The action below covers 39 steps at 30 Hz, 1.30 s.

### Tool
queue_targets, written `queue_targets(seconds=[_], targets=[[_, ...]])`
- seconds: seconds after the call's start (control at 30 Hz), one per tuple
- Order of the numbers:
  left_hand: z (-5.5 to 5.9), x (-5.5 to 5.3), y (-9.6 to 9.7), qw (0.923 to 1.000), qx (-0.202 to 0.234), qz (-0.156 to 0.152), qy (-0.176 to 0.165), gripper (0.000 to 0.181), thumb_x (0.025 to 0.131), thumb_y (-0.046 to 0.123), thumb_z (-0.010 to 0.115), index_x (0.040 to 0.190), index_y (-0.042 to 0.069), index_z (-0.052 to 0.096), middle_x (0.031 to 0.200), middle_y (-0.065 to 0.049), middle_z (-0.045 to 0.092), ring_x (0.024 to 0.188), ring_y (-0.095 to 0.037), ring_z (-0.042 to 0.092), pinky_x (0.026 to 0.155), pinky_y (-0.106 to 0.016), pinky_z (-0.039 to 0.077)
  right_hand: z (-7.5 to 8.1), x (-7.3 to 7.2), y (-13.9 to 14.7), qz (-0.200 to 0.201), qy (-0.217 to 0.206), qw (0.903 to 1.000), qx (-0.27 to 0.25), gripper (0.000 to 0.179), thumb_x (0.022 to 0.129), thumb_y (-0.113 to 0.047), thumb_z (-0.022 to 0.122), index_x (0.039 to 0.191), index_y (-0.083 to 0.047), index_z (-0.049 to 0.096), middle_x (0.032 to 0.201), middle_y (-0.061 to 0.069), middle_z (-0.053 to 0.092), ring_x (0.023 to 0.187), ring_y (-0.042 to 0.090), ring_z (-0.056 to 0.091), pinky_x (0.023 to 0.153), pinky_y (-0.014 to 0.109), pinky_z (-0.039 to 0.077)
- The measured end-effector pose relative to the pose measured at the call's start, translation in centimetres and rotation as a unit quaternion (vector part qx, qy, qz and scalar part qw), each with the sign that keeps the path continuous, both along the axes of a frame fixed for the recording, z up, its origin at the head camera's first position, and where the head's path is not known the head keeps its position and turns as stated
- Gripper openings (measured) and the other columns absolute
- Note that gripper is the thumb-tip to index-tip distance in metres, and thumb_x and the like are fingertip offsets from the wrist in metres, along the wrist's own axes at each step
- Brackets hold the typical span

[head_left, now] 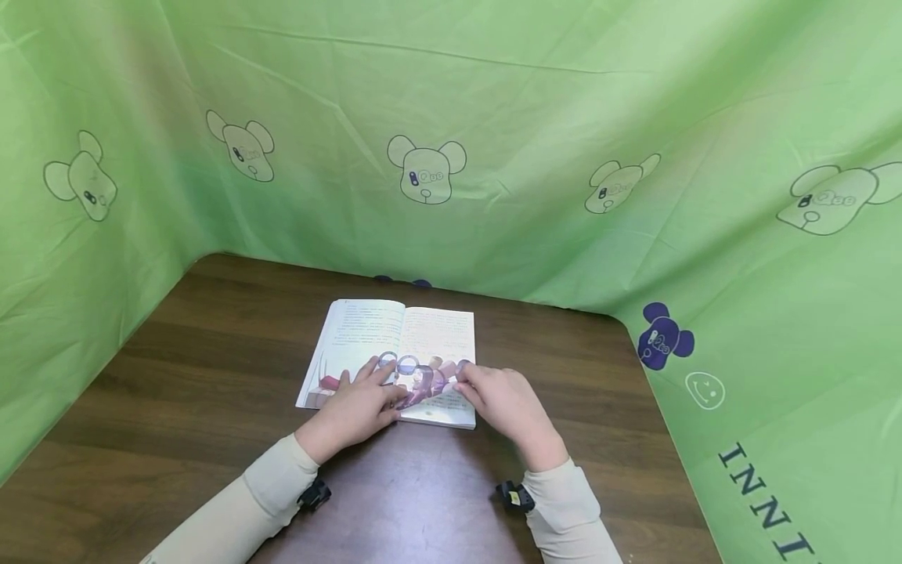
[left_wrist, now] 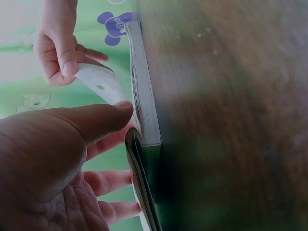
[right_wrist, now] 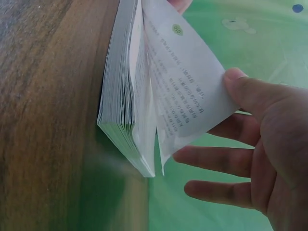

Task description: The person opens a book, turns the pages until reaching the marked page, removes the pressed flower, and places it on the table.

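Observation:
An open book (head_left: 440, 325) with printed text lies on the table in the head view. My left hand (head_left: 355, 409) rests on its lower left part, fingers spread across the paper and thumb near the middle fold. With thumb and index finger, my right hand (head_left: 503, 399) pinches the outer edge of a page (right_wrist: 187, 86). That page is lifted and curved away from the thick stack of pages (right_wrist: 118, 82) below it. A coloured illustration (head_left: 423, 380) shows on the lifted side. The left hand covers part of the left page.
The book stands on a dark brown wooden table (head_left: 211, 368). Green cloth (head_left: 493, 102) printed with bear heads hangs around the table's back and sides. Each wrist carries a small black camera, one being the right wrist camera (head_left: 515, 497).

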State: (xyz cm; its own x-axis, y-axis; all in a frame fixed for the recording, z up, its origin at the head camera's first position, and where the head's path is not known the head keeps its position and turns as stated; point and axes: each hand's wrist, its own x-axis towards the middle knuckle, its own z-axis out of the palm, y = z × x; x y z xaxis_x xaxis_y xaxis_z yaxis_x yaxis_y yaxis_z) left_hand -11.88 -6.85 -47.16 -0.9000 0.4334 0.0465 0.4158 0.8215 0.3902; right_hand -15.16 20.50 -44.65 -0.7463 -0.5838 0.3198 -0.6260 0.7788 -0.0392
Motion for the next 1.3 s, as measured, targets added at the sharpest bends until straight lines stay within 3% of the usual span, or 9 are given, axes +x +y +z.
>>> queue_targets(seconds=[0.17,0.3,0.47,0.67,0.73,0.83,1.0,1.13,1.3], targets=[[0.0,0.0,0.1,0.9998,0.004,0.009,0.015,0.026,0.097,0.028,0.070,0.122,0.022,0.075,0.157,-0.013,0.048,0.148,-0.047,0.035,0.101,-0.083,0.032,0.4,0.0,-0.2,-0.041,-0.011,0.9983,-0.040,0.015,0.102,-0.034,0.063,0.102,-0.020,0.067,0.089,-0.006,0.071,0.073,0.018,0.068,0.069,0.042,0.055],[0.0,-0.2,0.1,0.9993,0.014,0.024,0.026,0.025,0.097,0.022,0.067,0.122,0.018,0.074,0.153,-0.012,0.053,0.146,-0.045,0.040,0.099,-0.082,0.035,0.5,-0.1,-0.3,-0.093,-0.026,0.9923,-0.077,0.022,0.104,-0.035,0.059,0.108,-0.016,0.071,0.100,0.000,0.073,0.086,0.022,0.072,0.075,0.046,0.056],[0.0,-0.4,0.2,0.9977,0.026,0.057,0.023,0.051,0.094,0.019,0.067,0.143,0.010,0.057,0.152,-0.014,0.053,0.144,-0.040,0.044,0.101,-0.078,0.038,0.1,-0.2,0.0,-0.099,-0.062,0.9913,-0.060,0.023,0.102,-0.034,0.063,0.110,-0.015,0.073,0.116,0.004,0.074,0.104,0.024,0.072,0.086,0.048,0.057],[-0.3,-0.6,0.1,0.9893,0.075,0.081,0.095,0.091,0.090,0.026,0.078,0.160,0.002,0.026,0.148,-0.023,0.054,0.132,-0.040,0.056,0.103,-0.062,0.047,-0.3,0.0,0.1,-0.057,-0.125,0.9905,-0.001,0.036,0.096,-0.037,0.071,0.122,-0.012,0.073,0.139,0.009,0.065,0.130,0.029,0.061,0.105,0.054,0.048],[-0.2,-0.7,0.0,0.9863,0.071,0.087,0.121,0.102,0.087,0.026,0.081,0.163,0.003,0.017,0.153,-0.025,0.047,0.136,-0.042,0.052,0.104,-0.061,0.046,-0.3,0.1,0.1,-0.030,-0.142,0.9894,0.011,0.040,0.094,-0.036,0.075,0.125,-0.011,0.073,0.143,0.011,0.062,0.133,0.030,0.059,0.108,0.055,0.045],[-0.1,-0.6,0.0,0.9835,0.049,0.096,0.146,0.109,0.084,0.025,0.084,0.164,0.006,0.012,0.163,-0.026,0.029,0.146,-0.046,0.036,0.106,-0.070,0.040,-0.3,0.2,0.0,-0.002,-0.171,0.9850,0.023,0.044,0.091,-0.033,0.078,0.127,-0.010,0.072,0.148,0.012,0.058,0.138,0.031,0.054,0.113,0.059,0.039],[-0.1,-0.7,-0.1,0.9805,0.011,0.085,0.177,0.111,0.082,0.023,0.086,0.164,0.009,0.014,0.170,-0.022,0.007,0.156,-0.046,0.011,0.112,-0.077,0.022,-0.4,0.5,0.0,0.003,-0.201,0.9787,0.042,0.049,0.087,-0.033,0.081,0.130,-0.011,0.071,0.148,0.010,0.059,0.139,0.030,0.053,0.115,0.062,0.034],[-0.2,-0.8,-0.3,0.9796,-0.015,0.066,0.189,0.110,0.082,0.023,0.086,0.165,0.010,0.015,0.172,-0.017,0.007,0.157,-0.043,0.007,0.115,-0.077,0.015,-0.5,0.7,0.0,-0.002,-0.204,0.9778,0.049,0.052,0.086,-0.035,0.082,0.130,-0.011,0.071,0.146,0.007,0.061,0.138,0.028,0.054,0.114,0.060,0.037],[-0.3,-0.8,-0.3,0.9795,-0.034,0.054,0.191,0.104,0.083,0.020,0.081,0.164,0.009,0.017,0.171,-0.018,0.011,0.157,-0.044,0.008,0.114,-0.078,0.014,-0.5,0.7,0.0,-0.003,-0.202,0.9781,0.051,0.051,0.086,-0.032,0.083,0.130,-0.011,0.070,0.146,0.007,0.061,0.139,0.028,0.054,0.113,0.058,0.039]])
